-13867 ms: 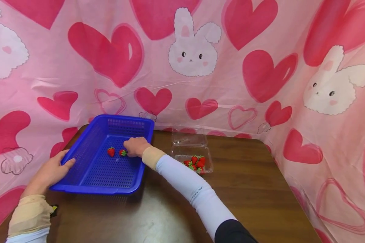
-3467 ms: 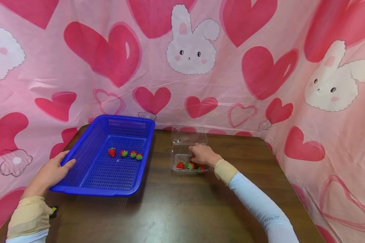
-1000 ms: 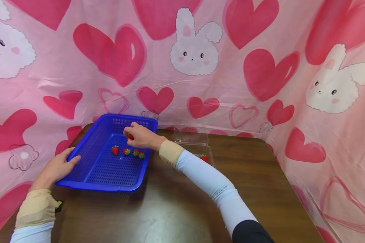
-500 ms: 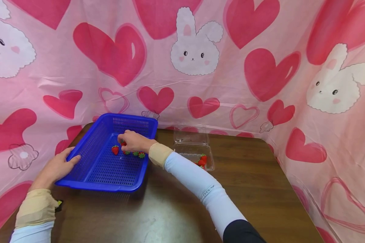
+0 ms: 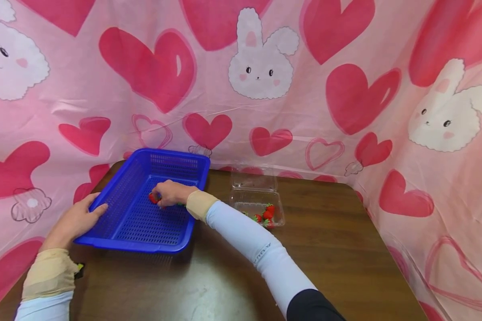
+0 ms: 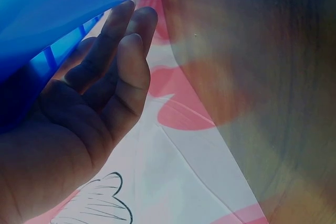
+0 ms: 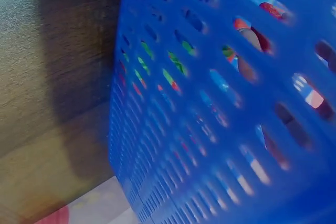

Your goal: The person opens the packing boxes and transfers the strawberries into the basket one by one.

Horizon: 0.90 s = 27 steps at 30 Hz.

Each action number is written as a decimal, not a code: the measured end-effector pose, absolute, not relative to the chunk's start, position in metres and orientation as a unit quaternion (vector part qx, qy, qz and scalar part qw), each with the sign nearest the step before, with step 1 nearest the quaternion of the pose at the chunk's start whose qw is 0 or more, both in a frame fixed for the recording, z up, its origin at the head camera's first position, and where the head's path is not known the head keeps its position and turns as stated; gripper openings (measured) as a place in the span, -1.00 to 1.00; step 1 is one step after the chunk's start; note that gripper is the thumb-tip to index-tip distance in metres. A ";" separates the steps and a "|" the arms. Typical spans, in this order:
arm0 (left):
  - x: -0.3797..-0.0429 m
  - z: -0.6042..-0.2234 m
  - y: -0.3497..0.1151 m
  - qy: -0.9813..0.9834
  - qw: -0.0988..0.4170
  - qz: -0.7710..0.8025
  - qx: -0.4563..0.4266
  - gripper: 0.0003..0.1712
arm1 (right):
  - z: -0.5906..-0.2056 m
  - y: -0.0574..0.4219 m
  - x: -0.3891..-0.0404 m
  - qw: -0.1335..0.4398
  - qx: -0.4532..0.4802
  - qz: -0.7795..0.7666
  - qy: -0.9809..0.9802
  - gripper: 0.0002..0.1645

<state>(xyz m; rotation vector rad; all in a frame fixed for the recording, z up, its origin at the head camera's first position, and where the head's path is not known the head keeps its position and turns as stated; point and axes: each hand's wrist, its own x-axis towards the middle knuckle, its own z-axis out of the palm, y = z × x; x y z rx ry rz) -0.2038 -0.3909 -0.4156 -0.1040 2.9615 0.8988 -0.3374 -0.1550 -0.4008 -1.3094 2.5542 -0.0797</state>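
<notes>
At the left of the head view stands a blue plastic basket (image 5: 144, 248), with perforated walls and floor. My left hand (image 5: 75, 218) grips its left side, thumb over the rim and fingers against the outside wall (image 6: 47, 30). My right hand (image 5: 172, 192) is down inside, thumb and fingers bent close around a red strawberry (image 5: 153, 198) near the basket floor. The fingers partly cover that berry and other strawberries below the hand. Through the holes of the basket wall (image 7: 173, 114), the right wrist view shows bits of red, green and fingers.
Right of the basket, a clear hinged plastic box (image 5: 241, 201) lies with its lid (image 5: 254, 180) raised at the back. Several strawberries (image 5: 268, 215) sit in its right part. All rests on a brown wooden table (image 5: 325, 249); a pink heart-and-rabbit cloth (image 5: 305, 111) hangs behind.
Over the last second my right hand lowers and shifts left inside the basket with a strawberry. Since the oldest frame, more strawberries lie in the basket. The left hand keeps its grip.
</notes>
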 end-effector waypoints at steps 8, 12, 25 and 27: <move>-0.205 -0.414 -0.392 0.956 0.019 0.291 -0.028 -0.20 | -0.412 -0.153 -0.344 0.139 -0.448 -0.030 0.883 -0.89; -0.204 -0.415 -0.391 0.957 0.014 0.288 -0.026 -0.21 | -0.420 -0.149 -0.347 0.157 -0.431 -0.059 0.887 -0.87; -0.204 -0.419 -0.394 0.955 0.029 0.292 -0.036 -0.17 | -0.421 -0.149 -0.348 0.112 -0.455 -0.068 0.881 -0.94; -0.205 -0.420 -0.395 0.956 0.030 0.291 -0.036 -0.17 | -0.417 -0.147 -0.348 0.101 -0.456 -0.083 0.880 -0.96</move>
